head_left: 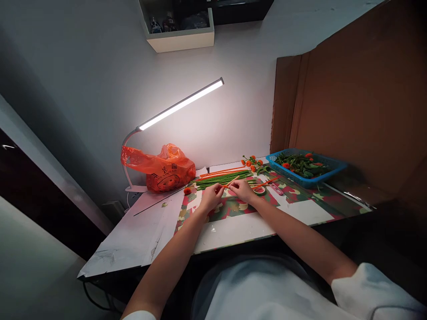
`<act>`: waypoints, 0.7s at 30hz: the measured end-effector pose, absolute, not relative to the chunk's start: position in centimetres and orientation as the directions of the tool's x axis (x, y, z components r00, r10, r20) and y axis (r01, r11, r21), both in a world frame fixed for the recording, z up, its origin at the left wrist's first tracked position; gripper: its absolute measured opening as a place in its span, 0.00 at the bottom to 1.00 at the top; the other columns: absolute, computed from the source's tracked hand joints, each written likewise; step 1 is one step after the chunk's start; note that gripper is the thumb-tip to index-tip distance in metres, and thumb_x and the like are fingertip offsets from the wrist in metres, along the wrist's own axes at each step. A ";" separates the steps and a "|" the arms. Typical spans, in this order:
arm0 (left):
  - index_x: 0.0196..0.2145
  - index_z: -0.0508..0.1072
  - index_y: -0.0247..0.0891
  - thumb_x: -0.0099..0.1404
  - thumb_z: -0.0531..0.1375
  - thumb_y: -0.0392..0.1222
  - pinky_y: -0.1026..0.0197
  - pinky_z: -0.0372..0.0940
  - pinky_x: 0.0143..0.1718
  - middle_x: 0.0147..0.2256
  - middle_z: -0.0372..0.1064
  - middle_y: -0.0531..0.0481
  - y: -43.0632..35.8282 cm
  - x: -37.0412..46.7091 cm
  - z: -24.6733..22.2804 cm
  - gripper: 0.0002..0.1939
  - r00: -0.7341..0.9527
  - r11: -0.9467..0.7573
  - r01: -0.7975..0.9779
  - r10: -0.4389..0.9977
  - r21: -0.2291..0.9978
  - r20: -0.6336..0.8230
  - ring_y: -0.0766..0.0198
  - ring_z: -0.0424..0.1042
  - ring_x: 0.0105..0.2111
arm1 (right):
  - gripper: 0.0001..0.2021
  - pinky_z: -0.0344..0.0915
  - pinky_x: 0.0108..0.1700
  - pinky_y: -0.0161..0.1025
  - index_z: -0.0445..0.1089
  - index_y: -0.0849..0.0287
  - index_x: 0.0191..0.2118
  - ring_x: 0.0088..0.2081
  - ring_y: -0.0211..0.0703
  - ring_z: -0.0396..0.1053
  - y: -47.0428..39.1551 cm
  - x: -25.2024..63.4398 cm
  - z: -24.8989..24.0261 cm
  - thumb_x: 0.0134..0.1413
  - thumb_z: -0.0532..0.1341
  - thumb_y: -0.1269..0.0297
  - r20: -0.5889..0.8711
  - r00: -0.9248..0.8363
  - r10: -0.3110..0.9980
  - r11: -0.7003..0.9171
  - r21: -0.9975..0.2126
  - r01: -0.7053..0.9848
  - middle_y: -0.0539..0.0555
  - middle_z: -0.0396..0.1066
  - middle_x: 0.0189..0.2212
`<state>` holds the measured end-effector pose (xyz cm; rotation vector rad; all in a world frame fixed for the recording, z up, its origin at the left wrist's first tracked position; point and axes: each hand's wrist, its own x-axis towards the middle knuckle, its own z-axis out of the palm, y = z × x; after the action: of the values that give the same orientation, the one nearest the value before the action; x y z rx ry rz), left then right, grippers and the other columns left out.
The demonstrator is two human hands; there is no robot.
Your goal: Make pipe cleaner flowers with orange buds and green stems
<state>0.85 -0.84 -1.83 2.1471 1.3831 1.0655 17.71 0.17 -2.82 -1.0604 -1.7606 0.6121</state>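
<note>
Over the table my left hand [212,196] and my right hand [243,191] are close together, both with fingers pinched. Between the fingertips runs a thin orange strip [226,186]. A thin pale-orange stick [234,180] rises beside the right fingers; which hand bears it I cannot tell. An orange length [267,183] shows beyond the right hand; whether it joins the strip is unclear. Just behind the hands lie several green stems [227,177]. One orange flower head [187,190] rests left of my left hand. A roll of green tape [259,191] and a pink-handled tool [276,189] lie to the right.
Orange sticks [222,171] and several orange flowers [253,163] lie at the back. A blue basket [312,180] of greenery stands right, before a cardboard panel [350,102]. On the left are an orange plastic bag [170,171], a lit lamp [182,104] and a dark rod [151,207].
</note>
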 end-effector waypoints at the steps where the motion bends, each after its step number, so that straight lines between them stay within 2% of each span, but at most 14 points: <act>1: 0.27 0.71 0.38 0.61 0.54 0.44 0.65 0.55 0.24 0.23 0.67 0.52 -0.9 0.8 -1.8 0.10 0.237 -0.461 0.637 0.880 0.618 0.412 0.67 0.61 0.21 | 0.10 0.56 0.32 0.37 0.66 0.60 0.22 0.27 0.39 0.62 0.0 17.6 -2.8 0.52 0.58 0.64 0.520 -0.162 0.839 0.531 -0.716 0.452 0.51 0.68 0.23; 4: 0.26 0.72 0.38 0.58 0.56 0.40 0.64 0.57 0.28 0.25 0.70 0.50 -0.9 0.7 -1.5 0.06 0.308 -0.524 0.693 0.837 0.496 0.453 0.65 0.64 0.25 | 0.08 0.55 0.37 0.38 0.67 0.59 0.25 0.29 0.39 0.63 -0.4 17.7 -2.4 0.54 0.57 0.69 0.629 -0.196 0.752 0.594 -0.517 0.616 0.52 0.70 0.26; 6: 0.27 0.73 0.39 0.58 0.57 0.39 0.63 0.58 0.32 0.28 0.71 0.49 -1.1 0.6 -1.2 0.05 0.394 -0.579 0.685 0.805 0.443 0.443 0.63 0.65 0.29 | 0.07 0.54 0.39 0.39 0.67 0.59 0.26 0.30 0.40 0.64 -0.2 18.2 -2.1 0.55 0.57 0.70 0.641 -0.208 0.739 0.588 -0.463 0.663 0.53 0.71 0.28; 10: 0.31 0.74 0.40 0.60 0.56 0.39 0.63 0.58 0.33 0.31 0.72 0.48 -1.3 0.4 -0.6 0.06 0.511 -0.662 0.629 0.747 0.407 0.426 0.63 0.66 0.30 | 0.08 0.53 0.37 0.38 0.68 0.59 0.26 0.30 0.40 0.64 0.8 19.4 -1.7 0.54 0.57 0.68 0.569 -0.192 0.799 0.527 -0.510 0.680 0.53 0.71 0.28; 15: 0.31 0.73 0.39 0.60 0.56 0.39 0.64 0.57 0.30 0.29 0.71 0.50 -1.2 0.2 -0.8 0.07 0.523 -0.666 0.629 0.744 0.401 0.416 0.64 0.66 0.28 | 0.09 0.53 0.31 0.35 0.67 0.60 0.25 0.27 0.38 0.61 1.2 19.8 -1.8 0.54 0.56 0.66 0.490 -0.249 0.835 0.532 -0.608 0.588 0.51 0.68 0.24; 18: 0.29 0.72 0.38 0.57 0.58 0.41 0.65 0.56 0.26 0.26 0.71 0.51 -1.1 0.2 -1.4 0.05 0.484 -0.597 0.638 0.802 0.487 0.349 0.66 0.65 0.24 | 0.10 0.52 0.27 0.34 0.67 0.61 0.25 0.24 0.36 0.58 1.0 19.6 -2.0 0.54 0.55 0.64 0.462 -0.334 0.822 0.570 -0.672 0.473 0.49 0.65 0.22; 21: 0.30 0.72 0.38 0.59 0.57 0.47 0.65 0.56 0.23 0.24 0.69 0.52 -1.2 0.5 -1.6 0.10 0.467 -0.513 0.576 0.845 0.636 0.260 0.67 0.64 0.22 | 0.09 0.52 0.27 0.33 0.67 0.61 0.26 0.23 0.35 0.57 0.8 19.4 -2.0 0.53 0.55 0.65 0.446 -0.363 0.818 0.572 -0.695 0.436 0.49 0.63 0.21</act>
<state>0.53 -1.19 -1.56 2.2535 1.1833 0.7752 19.41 0.79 -1.97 -1.0027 -1.9981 0.6013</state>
